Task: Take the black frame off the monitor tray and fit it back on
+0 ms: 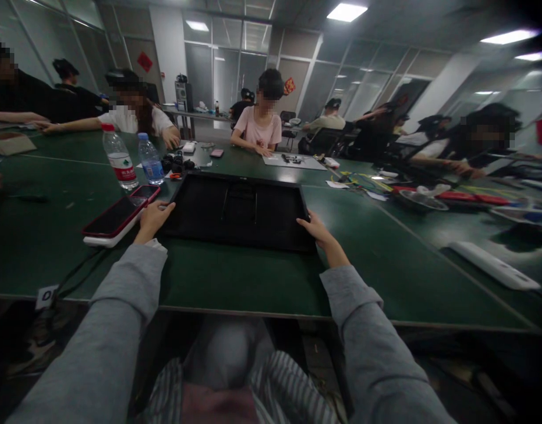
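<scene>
A wide black rectangular panel (200, 212) with a raised rim lies on the green table in front of me; whether it is a shallow tray or a screen I cannot tell. Thin pale lines form a frame-like shape near its middle. My left hand (154, 221) grips the panel's left edge, thumb on top. At the right edge my right hand (317, 228) is closed the same way, its lower fingers partly hidden. Just left of my left hand, a phone in a red case (116, 215) rests on a white power strip (107, 240).
Two plastic bottles, red-capped (119, 159) and blue-capped (151, 160), stand beyond the phone. Another white power strip (492, 265) lies at the right. Cables (359, 181) and a clear bowl (423, 199) sit farther back. A person in pink (258, 125) works across the table (240, 277).
</scene>
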Available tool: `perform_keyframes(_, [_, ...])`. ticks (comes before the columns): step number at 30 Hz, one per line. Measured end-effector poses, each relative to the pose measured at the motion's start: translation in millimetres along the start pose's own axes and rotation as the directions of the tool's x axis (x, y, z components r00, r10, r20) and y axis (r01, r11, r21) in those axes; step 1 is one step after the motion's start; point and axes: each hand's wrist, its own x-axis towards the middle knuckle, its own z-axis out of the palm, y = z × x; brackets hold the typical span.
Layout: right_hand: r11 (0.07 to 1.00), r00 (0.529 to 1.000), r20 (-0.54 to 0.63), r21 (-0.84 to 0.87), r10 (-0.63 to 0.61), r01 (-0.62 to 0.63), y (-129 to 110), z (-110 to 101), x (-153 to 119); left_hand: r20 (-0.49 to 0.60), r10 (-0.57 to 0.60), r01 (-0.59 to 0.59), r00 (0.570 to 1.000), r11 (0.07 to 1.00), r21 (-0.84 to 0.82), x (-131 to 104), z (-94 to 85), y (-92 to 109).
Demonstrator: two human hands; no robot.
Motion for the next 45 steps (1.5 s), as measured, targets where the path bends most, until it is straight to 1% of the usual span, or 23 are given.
perform_keyframes(3, [1.0, 0.999, 0.044, 0.008, -0.025, 0.025, 3, 0, -1, -0.007, 0.003, -0.003, 1.0, 1.0, 0.003, -2, -2.8, 2])
perform_keyframes(5, [0.999, 0.998, 0.063, 0.047, -0.012, 0.009, 4, 2, 0, -0.011, 0.011, -0.011, 1.0, 1.0, -0.002, -2, -4.3, 1])
perform_keyframes(6, [0.998, 0.999, 0.047, 0.057, -0.007, 0.004, 5, 4, 1, -0.014, 0.013, -0.013, 1.0, 1.0, -0.009, -3, -4.9, 0])
perform_keyframes(10, [0.999, 0.993, -0.107, -0.002, -0.05, 0.05, 6, 13, 7, -0.019, 0.008, -0.009, 1.0, 0.999, -0.044, -4, -6.7, -3])
perform_keyframes(12, [0.999, 0.991, -0.129, 0.007, -0.046, 0.048, 5, 14, 9, -0.012, 0.007, -0.008, 1.0, 0.997, -0.07, -5, -7.1, -2])
perform_keyframes(17, [0.994, 0.996, -0.053, 0.087, 0.074, -0.07, -2, 11, 4, 0.027, 0.012, -0.006, 1.0, 0.979, -0.202, -6, -6.5, 0])
perform_keyframes(19, [0.988, 0.995, -0.047, 0.13, 0.085, -0.078, -5, 10, 2, 0.034, 0.028, -0.02, 0.999, 0.976, -0.217, -5, -5.9, -1])
perform_keyframes(22, [0.987, 0.996, -0.058, 0.15, 0.073, -0.063, -5, 10, 1, 0.031, 0.036, -0.029, 0.999, 0.982, -0.185, -2, -4.9, -4])
perform_keyframes(26, [0.991, 0.997, -0.066, 0.123, 0.051, -0.042, -3, 7, 4, 0.023, 0.005, -0.001, 1.0, 0.988, -0.154, 0, -4.9, -7])
perform_keyframes(29, [0.996, 0.998, -0.062, 0.083, 0.025, -0.02, -2, 4, 5, 0.017, -0.017, 0.018, 1.0, 0.993, -0.117, -2, -7.0, -4])
perform_keyframes(33, [0.998, 0.999, -0.035, 0.053, 0.024, -0.022, -3, 3, 4, 0.005, -0.002, 0.003, 1.0, 0.997, -0.077, -6, -9.8, 1])
perform_keyframes(37, [0.992, 0.994, -0.072, 0.102, 0.078, -0.07, -6, 6, 2, 0.001, 0.015, -0.015, 1.0, 0.997, -0.07, -5, -8.8, 0])
perform_keyframes(40, [0.992, 0.995, -0.08, 0.116, 0.059, -0.05, -9, 9, 2, -0.004, 0.025, -0.025, 1.0, 0.998, -0.062, -2, -6.7, -3])
perform_keyframes(45, [0.991, 0.986, -0.163, 0.135, 0.034, -0.012, -11, 9, 7, -0.013, 0.034, -0.034, 0.999, 0.999, -0.003, 3, -1.6, -10])
